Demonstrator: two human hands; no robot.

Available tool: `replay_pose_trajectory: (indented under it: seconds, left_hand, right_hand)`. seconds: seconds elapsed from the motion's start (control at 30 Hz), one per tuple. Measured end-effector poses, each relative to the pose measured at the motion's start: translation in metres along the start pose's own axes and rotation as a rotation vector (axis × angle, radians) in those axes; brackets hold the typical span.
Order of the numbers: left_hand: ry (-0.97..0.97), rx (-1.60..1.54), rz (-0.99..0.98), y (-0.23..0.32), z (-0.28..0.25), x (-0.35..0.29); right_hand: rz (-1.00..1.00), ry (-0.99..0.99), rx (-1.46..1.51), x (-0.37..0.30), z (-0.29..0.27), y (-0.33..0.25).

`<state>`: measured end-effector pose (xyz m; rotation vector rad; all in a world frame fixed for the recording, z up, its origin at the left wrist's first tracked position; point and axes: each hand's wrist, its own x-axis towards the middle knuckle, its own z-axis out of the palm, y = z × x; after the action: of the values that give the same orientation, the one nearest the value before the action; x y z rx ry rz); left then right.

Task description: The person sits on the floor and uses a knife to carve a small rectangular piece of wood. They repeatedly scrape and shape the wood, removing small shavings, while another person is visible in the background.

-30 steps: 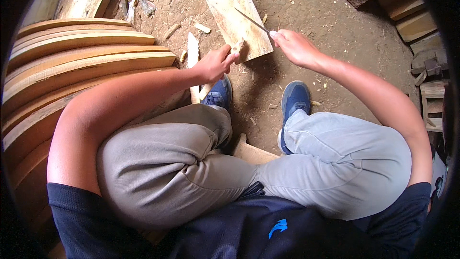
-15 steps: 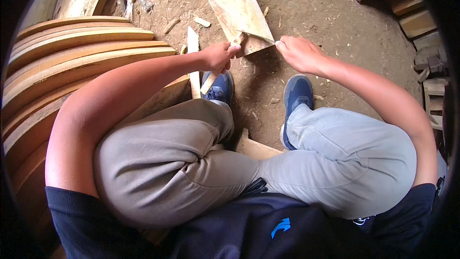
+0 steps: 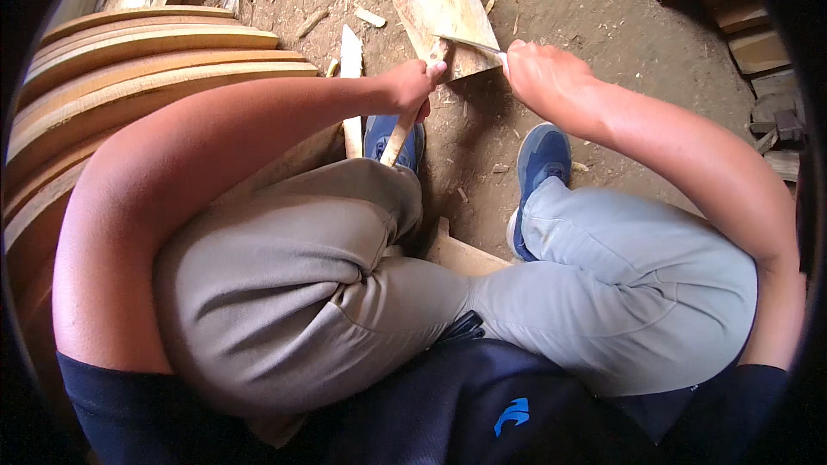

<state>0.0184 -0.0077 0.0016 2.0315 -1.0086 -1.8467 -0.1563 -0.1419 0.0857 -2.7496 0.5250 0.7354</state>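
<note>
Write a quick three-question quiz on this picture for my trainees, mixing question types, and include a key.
1. What does the right hand hold?
A) a hammer
B) a thin-bladed tool
C) a paintbrush
2. True or false: the left hand grips a wooden stick.
3. Fill in: the stacked planks lie on the person's ____ side.

Key: 1. B; 2. true; 3. left.
</note>
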Motion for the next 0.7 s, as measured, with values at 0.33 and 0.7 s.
replay_pose_trajectory:
  seconds: [0.33,0.7]
  left_hand:
    - [-0.027,0.053,-0.041,0.008,0.002,0.009]
    - [-0.022,0.041,-0.025,0.007,0.002,0.005]
  right_hand:
    - [0.154,-0.301,-0.101,0.026,-0.032,-0.032]
    - [0.107,-0.114,0.089,0.009,-0.01,0.002]
